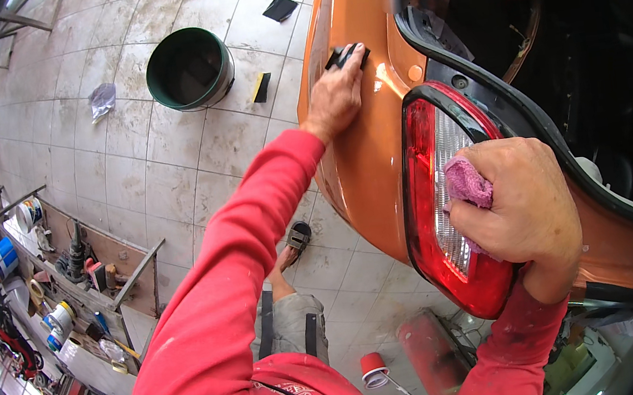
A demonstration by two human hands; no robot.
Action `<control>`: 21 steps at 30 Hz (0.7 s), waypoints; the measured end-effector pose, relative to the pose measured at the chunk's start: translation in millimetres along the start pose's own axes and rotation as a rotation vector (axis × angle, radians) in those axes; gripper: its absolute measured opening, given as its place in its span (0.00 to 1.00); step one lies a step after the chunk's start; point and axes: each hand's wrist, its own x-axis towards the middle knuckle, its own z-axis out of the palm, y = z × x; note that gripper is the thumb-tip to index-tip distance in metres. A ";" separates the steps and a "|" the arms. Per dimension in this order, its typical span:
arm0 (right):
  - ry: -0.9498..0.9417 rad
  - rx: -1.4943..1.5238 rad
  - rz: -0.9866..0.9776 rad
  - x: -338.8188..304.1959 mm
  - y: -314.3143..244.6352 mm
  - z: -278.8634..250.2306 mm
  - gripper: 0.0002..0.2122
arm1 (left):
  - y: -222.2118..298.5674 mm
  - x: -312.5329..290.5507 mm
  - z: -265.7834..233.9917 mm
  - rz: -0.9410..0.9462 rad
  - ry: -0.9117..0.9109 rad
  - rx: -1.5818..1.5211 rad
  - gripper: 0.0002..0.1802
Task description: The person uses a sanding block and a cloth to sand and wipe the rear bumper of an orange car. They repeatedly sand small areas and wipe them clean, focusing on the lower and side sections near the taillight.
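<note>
Ahead of me is the orange car body panel (364, 153) with a red and clear tail light (471, 289) set in it. My left hand (337, 94) reaches out to the panel's upper part, and its fingers press a piece of black sandpaper (335, 56) flat against the paint. The sheet's edges show on both sides of the fingers. Over the tail light, my right hand (523, 197) is closed around a bunched pink cloth (468, 182). Part of the cloth is hidden inside the fist.
A dark green bucket (227, 75) stands on the tiled floor (170, 148). Near it lie a black sheet (280, 8), a yellow-and-black pad (261, 87) and a crumpled plastic bag (102, 101). A cluttered workbench (133, 269) is at lower left. The dark car opening (571, 36) lies right.
</note>
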 end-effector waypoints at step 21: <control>-0.034 -0.080 0.093 -5.8 10.7 0.6 0.15 | 147.9 -229.1 -6.0 0.044 -0.039 -0.076 0.34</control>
